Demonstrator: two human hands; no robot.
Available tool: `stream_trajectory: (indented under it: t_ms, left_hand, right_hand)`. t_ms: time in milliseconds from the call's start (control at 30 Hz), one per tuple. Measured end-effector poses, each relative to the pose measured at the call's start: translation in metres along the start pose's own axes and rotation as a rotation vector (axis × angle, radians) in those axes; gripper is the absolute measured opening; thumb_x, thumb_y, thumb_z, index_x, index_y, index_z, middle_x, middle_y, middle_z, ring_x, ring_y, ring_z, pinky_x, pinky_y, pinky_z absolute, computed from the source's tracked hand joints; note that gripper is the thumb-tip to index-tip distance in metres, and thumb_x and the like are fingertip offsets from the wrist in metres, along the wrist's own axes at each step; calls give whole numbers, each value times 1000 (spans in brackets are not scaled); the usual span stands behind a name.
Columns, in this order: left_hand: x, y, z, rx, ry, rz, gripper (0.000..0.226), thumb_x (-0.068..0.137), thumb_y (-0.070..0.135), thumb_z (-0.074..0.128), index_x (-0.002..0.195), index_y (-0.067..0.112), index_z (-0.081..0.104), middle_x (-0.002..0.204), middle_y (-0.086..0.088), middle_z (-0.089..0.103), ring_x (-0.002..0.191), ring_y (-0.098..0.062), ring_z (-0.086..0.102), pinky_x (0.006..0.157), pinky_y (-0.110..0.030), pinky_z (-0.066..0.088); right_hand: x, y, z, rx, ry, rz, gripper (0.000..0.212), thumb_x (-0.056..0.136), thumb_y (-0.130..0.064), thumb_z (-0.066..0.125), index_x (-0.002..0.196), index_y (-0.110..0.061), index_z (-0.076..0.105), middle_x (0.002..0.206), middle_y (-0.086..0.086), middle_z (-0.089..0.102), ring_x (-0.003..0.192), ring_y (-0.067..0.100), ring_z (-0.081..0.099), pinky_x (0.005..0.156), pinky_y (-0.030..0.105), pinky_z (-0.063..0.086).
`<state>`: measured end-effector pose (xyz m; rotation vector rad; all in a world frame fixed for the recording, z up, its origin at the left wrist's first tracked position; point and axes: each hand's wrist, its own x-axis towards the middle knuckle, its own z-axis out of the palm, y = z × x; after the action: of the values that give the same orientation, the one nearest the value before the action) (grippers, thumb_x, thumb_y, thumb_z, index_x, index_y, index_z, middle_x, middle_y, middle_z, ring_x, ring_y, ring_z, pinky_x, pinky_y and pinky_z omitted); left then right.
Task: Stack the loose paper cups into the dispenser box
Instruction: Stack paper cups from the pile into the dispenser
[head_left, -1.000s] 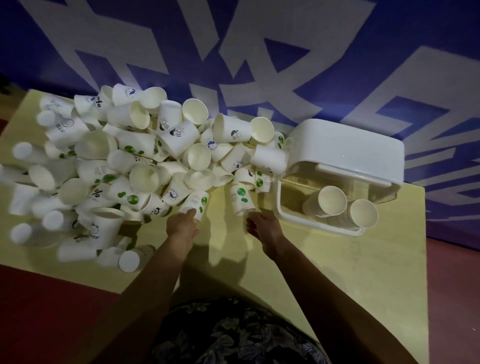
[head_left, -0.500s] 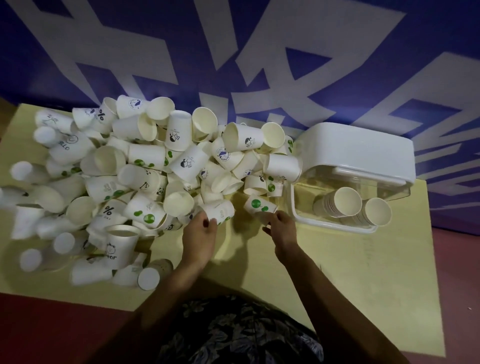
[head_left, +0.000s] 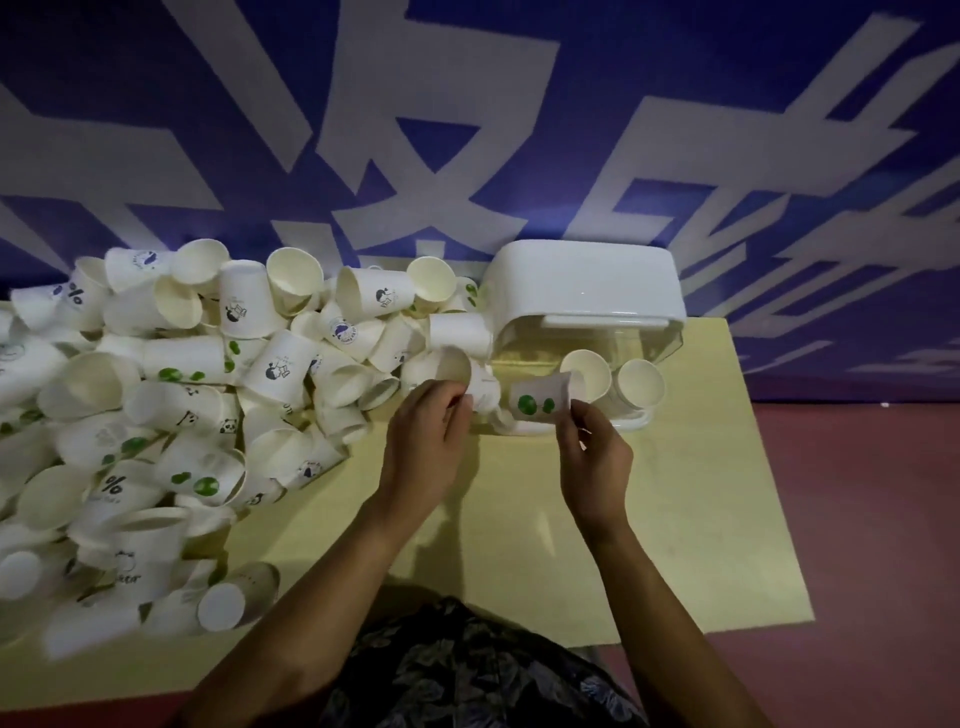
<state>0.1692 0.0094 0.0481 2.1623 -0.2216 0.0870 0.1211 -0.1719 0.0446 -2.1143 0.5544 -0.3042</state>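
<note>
Head view: we hold one cup per hand. Our right hand (head_left: 592, 457) pinches a green-dot cup (head_left: 540, 402) by its side, the cup lying sideways with its mouth toward the dispenser box (head_left: 582, 291), just in front of the left stack (head_left: 587, 374) inside. That orientation matches the nested stacks, so we judge it's lined up to slide in. A second stack (head_left: 640, 387) lies beside the first, both mouths facing us.

Our left hand (head_left: 428, 431) curls its fingers around a plain cup (head_left: 453, 366), mouth up and toward us, at the pile's edge, probably queued as the next insert.

The box lies on its side with the clear front open toward us, which is why cups go in horizontally. The loose pile (head_left: 171, 405) covers the left half of the tabletop (head_left: 675, 519); most of the job remains.

Versus a second ago: both hands were low at the pile's near edge, reaching for cups. Now both are raised with cups, and the right has shifted over to the box opening.
</note>
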Motion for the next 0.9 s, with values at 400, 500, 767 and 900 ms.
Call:
stream_trajectory:
  t_ms: [400, 500, 767, 900]
  left_hand:
    - [37, 79, 100, 221, -185, 256, 13, 88, 10, 62, 96, 10, 73, 90, -5, 65, 85, -23, 57, 70, -31, 51]
    - [41, 80, 119, 317, -255, 235, 13, 90, 9, 58, 92, 10, 71, 90, -5, 64, 88, -24, 54, 70, -31, 48]
    - [49, 75, 157, 480, -421, 22, 19, 93, 11, 52, 94, 14, 70, 90, -7, 64, 88, -28, 57, 77, -38, 49]
    - [48, 74, 169, 451, -485, -54, 22, 93, 11, 50, 92, 14, 71, 86, -8, 62, 82, -28, 58, 72, -37, 50]
  right_hand:
    - [62, 53, -102, -396, 97, -245, 12, 96, -12, 56, 99, -8, 67, 96, 11, 68, 93, 31, 58, 70, 31, 47]
    - [78, 71, -109, -444, 12, -262, 10, 94, -7, 58, 88, -6, 67, 86, 11, 68, 85, 29, 58, 62, 31, 47]
    - [113, 113, -97, -584, -300, -413, 17, 87, -5, 57, 78, -13, 70, 70, 4, 65, 70, 28, 55, 62, 35, 48]
    - [126, 126, -94, -624, -368, -444, 17, 83, -4, 62, 70, -13, 68, 63, 5, 62, 66, 29, 55, 59, 33, 46]
